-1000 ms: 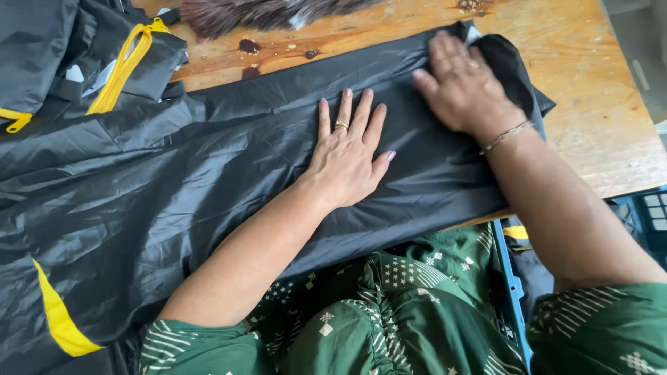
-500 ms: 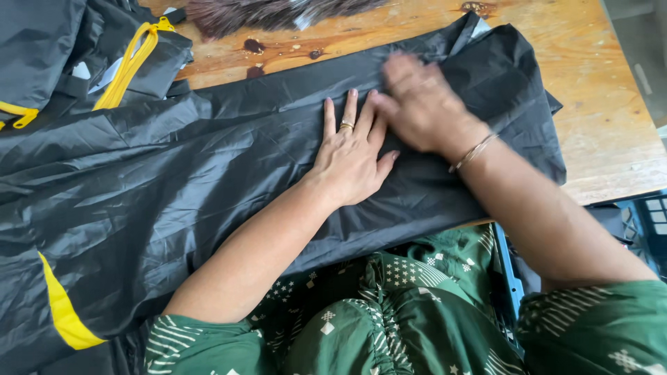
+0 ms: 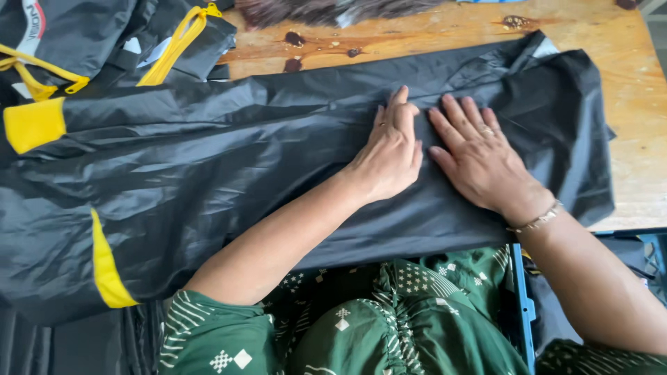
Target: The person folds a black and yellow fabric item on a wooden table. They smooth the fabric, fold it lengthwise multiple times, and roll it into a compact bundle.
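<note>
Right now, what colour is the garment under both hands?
Black garment with yellow trim; head view.

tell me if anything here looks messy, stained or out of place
Dark blotches stain the wooden table just beyond the black fabric, like dried spills. The fabric's right end is bunched and creased. Both hands, left hand and right hand, lie flat on it.

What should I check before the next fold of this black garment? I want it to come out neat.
1. Left hand flat on the black garment: ok.
2. Right hand flat beside it, fingers spread: ok.
3. Folded end lying fully on the wooden table: ok.
4. Fabric smooth: not ok, creases show near both hands.
5. Near edge on the table: not ok, it overhangs toward the lap.
6. Layers underneath aligned: cannot tell.
</note>
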